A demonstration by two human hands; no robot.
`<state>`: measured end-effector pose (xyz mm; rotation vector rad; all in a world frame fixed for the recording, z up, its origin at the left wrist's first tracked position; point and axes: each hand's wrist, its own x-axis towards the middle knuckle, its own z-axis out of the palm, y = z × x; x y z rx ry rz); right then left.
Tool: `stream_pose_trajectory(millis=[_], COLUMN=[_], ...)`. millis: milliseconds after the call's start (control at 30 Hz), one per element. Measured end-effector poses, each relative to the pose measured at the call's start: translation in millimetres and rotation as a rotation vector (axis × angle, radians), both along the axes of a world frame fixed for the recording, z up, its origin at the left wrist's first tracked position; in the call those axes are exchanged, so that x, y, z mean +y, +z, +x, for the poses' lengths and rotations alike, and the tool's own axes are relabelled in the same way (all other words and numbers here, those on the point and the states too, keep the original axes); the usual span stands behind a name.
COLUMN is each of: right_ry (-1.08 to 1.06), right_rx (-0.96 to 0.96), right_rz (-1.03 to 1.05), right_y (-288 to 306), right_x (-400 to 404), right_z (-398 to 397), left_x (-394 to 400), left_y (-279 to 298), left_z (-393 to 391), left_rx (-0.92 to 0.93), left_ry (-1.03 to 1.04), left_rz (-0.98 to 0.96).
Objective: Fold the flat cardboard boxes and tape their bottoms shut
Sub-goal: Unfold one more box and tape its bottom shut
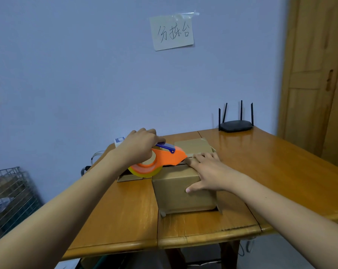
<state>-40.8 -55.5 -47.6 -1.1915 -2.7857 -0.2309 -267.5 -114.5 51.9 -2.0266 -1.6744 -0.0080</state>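
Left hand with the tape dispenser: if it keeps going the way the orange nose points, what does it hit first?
The left hand grips the orange tape dispenser, nose pointing right along the cardboard box top. First contact would likely be the fingers of the right hand pressing the flaps; depth is unclear.

The left hand [140,145] grips an orange tape dispenser [164,160] on top of the cardboard box [183,195]. Just beside its nose, the right hand [209,172] lies flat on the box, thumb down the near side.
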Motion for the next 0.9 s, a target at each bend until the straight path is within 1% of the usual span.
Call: stream_pose_trajectory(millis=[200,500,633,733,900], right_ry=[-0.002,0.009,-0.005,-0.004,0.000], right_rx=[0.034,0.040,0.070,0.104,0.113], right_rz=[-0.026,-0.061,-0.104,-0.143,-0.110], right_y=[13,21,18,16,15], right_x=[-8,-17,-14,-16,-20], right_z=[-5,-5,7,11,15], left_x=[-4,-10,-17,-18,-18], left_y=[10,8,14,19,7], left_z=[-13,-21,-37,-50,-53], left_rx=[-0.022,-0.046,-0.004,-0.025,-0.064], left_ry=[-0.014,-0.041,-0.007,0.008,-0.025], left_rz=[0.053,0.080,0.110,0.111,0.125])
